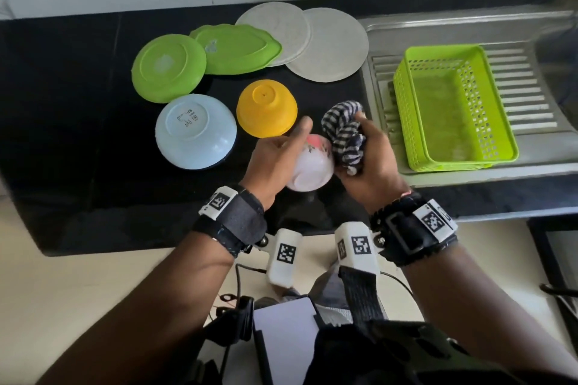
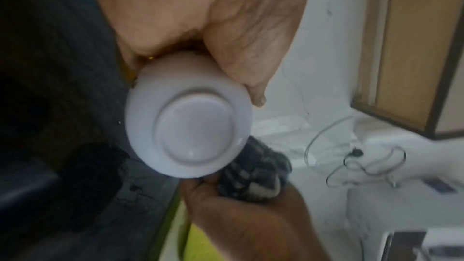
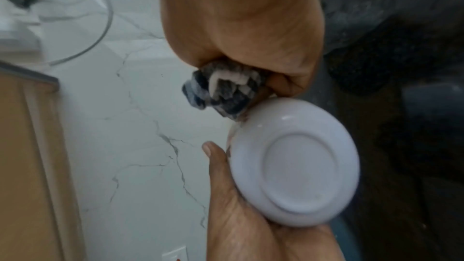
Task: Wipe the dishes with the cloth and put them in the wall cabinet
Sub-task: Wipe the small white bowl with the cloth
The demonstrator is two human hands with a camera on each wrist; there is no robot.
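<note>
My left hand (image 1: 275, 159) grips a small white bowl (image 1: 312, 169) with a pink pattern, tilted on its side above the black counter. Its base faces the left wrist camera as a white bowl (image 2: 191, 132), and the right wrist view shows the same bowl (image 3: 296, 166). My right hand (image 1: 369, 159) clutches a bunched blue-and-white checked cloth (image 1: 344, 134), pressed against the bowl's rim; the cloth (image 3: 223, 90) pokes out of the fist. Face down on the counter lie a pale blue bowl (image 1: 195, 131), a yellow bowl (image 1: 266, 108), green plates (image 1: 169, 67) and white plates (image 1: 331, 44).
A green plastic basket (image 1: 450, 106) stands on the steel sink drainboard (image 1: 531, 84) at the right. The black counter (image 1: 62, 119) ends at a white marbled wall behind. A wooden cabinet (image 2: 424, 47) hangs on the wall. Cables dangle near it.
</note>
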